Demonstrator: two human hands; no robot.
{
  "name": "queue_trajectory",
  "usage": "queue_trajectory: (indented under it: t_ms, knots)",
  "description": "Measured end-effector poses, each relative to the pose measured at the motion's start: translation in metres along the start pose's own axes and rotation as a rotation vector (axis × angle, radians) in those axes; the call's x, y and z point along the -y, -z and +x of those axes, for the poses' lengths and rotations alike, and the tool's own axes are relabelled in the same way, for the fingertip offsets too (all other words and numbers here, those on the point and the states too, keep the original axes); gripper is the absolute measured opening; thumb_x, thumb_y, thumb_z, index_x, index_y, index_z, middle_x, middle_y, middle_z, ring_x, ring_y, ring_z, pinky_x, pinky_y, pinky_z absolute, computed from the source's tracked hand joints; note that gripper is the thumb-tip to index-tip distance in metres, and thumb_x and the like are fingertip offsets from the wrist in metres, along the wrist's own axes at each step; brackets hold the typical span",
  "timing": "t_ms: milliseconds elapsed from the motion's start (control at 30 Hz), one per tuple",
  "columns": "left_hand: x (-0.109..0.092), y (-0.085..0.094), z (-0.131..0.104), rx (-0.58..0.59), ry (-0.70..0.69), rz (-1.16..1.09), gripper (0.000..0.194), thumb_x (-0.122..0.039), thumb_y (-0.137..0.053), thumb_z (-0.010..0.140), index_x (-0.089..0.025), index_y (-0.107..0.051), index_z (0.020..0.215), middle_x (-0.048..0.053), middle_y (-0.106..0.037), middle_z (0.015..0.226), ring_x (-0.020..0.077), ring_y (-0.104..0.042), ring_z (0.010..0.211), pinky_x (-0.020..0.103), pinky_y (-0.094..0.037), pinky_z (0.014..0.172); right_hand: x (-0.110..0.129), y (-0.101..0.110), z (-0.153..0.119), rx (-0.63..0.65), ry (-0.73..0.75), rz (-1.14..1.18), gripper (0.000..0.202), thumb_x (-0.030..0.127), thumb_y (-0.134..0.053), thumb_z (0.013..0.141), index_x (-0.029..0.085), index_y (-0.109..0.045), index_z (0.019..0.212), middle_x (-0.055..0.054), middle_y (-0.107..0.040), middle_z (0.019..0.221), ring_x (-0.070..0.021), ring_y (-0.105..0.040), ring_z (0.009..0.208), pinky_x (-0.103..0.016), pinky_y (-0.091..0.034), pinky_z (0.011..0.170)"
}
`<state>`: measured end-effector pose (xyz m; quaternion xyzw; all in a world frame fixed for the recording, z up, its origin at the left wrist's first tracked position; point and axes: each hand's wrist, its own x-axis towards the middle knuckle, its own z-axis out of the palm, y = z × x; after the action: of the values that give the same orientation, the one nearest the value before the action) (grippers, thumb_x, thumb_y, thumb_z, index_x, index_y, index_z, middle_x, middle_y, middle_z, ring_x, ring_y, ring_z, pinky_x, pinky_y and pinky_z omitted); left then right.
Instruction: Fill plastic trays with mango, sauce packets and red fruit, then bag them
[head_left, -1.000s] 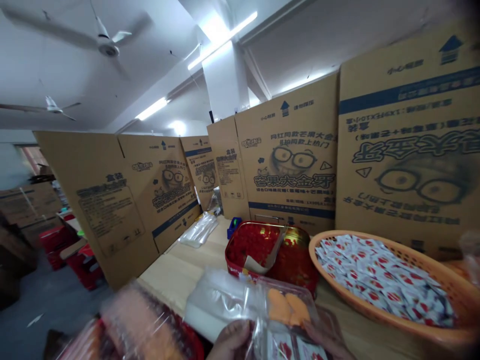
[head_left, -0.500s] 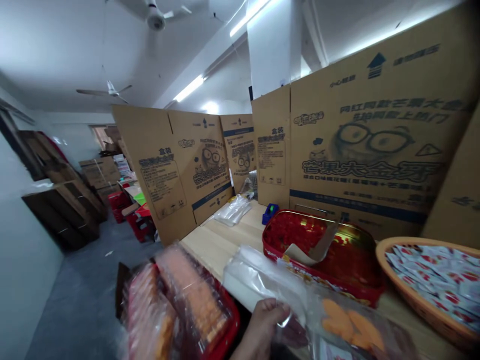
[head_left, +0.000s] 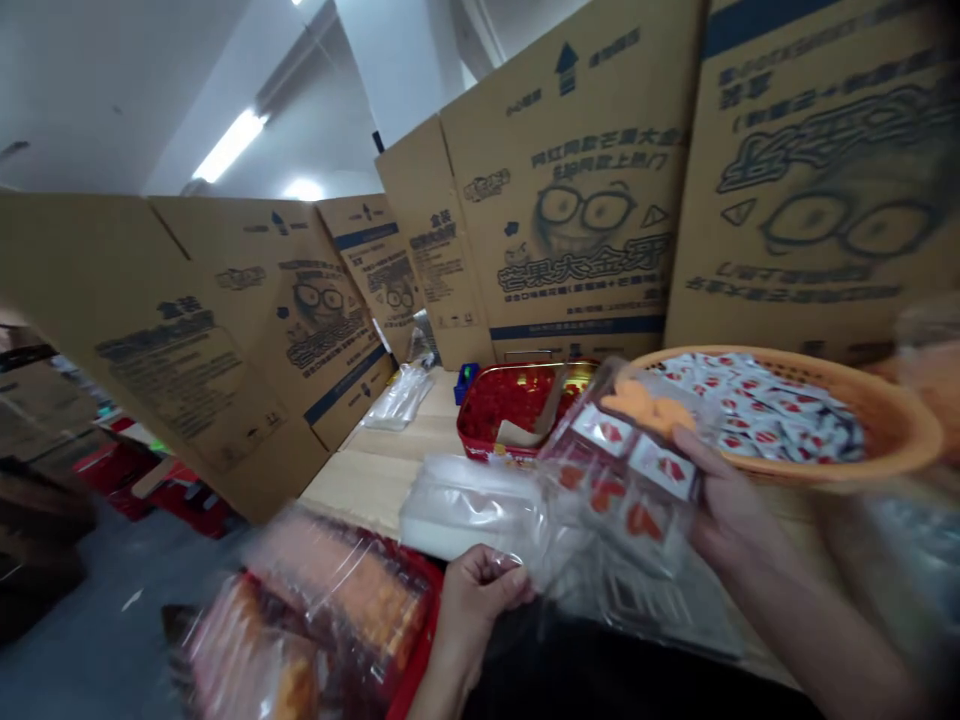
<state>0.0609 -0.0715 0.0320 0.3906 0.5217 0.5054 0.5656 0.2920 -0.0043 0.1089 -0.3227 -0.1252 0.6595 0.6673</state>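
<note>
My left hand (head_left: 480, 605) pinches the edge of a clear plastic bag (head_left: 559, 555) between thumb and finger. At the right, my right hand (head_left: 724, 510) grips a clear compartment tray (head_left: 628, 452) by its side, tilted up. Inside the tray are orange pieces (head_left: 649, 408), white sachets with a red print (head_left: 604, 430) and red heart-shaped pieces (head_left: 643, 520). The bag and the tray's lower end overlap; I cannot tell whether the tray is inside. Beyond my left hand, a pile of clear bags (head_left: 465, 510) lies on the table.
A red container (head_left: 427, 615) with wrapped orange packs (head_left: 360, 575) stands at the left. Behind are a red tin (head_left: 476, 440), a blue tape dispenser (head_left: 466, 383) and more clear bags (head_left: 399, 398). An orange basket (head_left: 892, 455) holds many sachets. Cardboard panels (head_left: 600, 110) wall the table.
My view has swung to the right. The filled tray, low at the right before, is now raised in my right hand. My left hand keeps its pinch on the clear plastic.
</note>
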Motion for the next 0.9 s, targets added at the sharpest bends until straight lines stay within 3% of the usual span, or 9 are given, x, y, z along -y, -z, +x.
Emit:
queue_trajectory:
  t_ms: [133, 267, 567, 900]
  knots:
    - [-0.004, -0.013, -0.008, -0.006, 0.016, 0.003, 0.038, -0.038, -0.081, 0.052, -0.011, -0.058, 0.067, 0.003, -0.064, 0.056, 0.0125, -0.058, 0.053, 0.022, -0.044, 0.055, 0.004, -0.024, 0.008, -0.034, 0.100, 0.175, 0.016, 0.016, -0.050, 0.084, 0.011, -0.062, 0.093, -0.006, -0.071, 0.076, -0.0173, -0.068, 0.067, -0.032, -0.055, 0.073]
    - [-0.009, -0.024, -0.016, -0.015, 0.037, -0.002, 0.038, -0.036, -0.082, 0.050, -0.011, -0.059, 0.067, 0.002, -0.064, 0.057, 0.0123, -0.059, 0.053, 0.022, -0.045, 0.056, -0.005, -0.031, 0.018, 0.010, 0.157, 0.214, 0.018, 0.015, -0.048, 0.083, 0.011, -0.063, 0.092, -0.007, -0.071, 0.078, -0.0184, -0.068, 0.069, -0.034, -0.057, 0.070]
    - [-0.014, -0.027, -0.021, 0.010, 0.049, 0.065, 0.033, -0.034, -0.079, 0.056, -0.011, -0.060, 0.069, 0.003, -0.065, 0.061, 0.0124, -0.061, 0.058, 0.021, -0.047, 0.058, -0.019, -0.021, 0.026, 0.024, 0.288, 0.208, 0.014, 0.015, -0.056, 0.076, 0.015, -0.062, 0.089, -0.002, -0.069, 0.076, -0.0145, -0.066, 0.064, -0.028, -0.057, 0.062]
    - [-0.019, -0.030, -0.023, 0.014, 0.042, 0.065, 0.032, -0.034, -0.079, 0.057, -0.012, -0.061, 0.071, 0.003, -0.066, 0.063, 0.0140, -0.063, 0.060, 0.022, -0.048, 0.060, -0.020, -0.016, 0.026, 0.061, 0.353, 0.187, 0.019, 0.023, -0.065, 0.069, 0.018, -0.059, 0.087, 0.001, -0.068, 0.075, -0.0148, -0.064, 0.066, -0.030, -0.056, 0.063]
